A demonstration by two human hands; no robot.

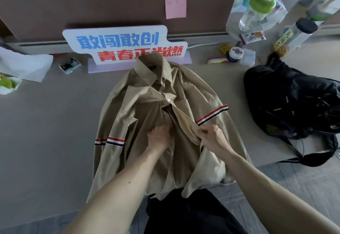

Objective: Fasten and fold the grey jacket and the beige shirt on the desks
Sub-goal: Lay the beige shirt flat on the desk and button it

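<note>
The beige shirt (139, 108) lies front up on the desk (51, 123), collar toward the far side, with red, white and navy stripes on both sleeves. One white button near the chest is fastened; below it the front gapes open. My left hand (159, 138) lies on the left front panel near the placket, its fingers curled into the cloth. My right hand (211, 136) pinches the edge of the right front panel and lifts it slightly. The shirt's hem hangs over the desk's near edge. No grey jacket is in view.
A black bag (294, 108) sits on the right of the desk. A white sign with blue and red characters (125, 44) stands behind the collar, against a brown partition (92, 4). Bottles, a jar and small packets (257, 31) crowd the far right; white paper (24, 66) lies far left.
</note>
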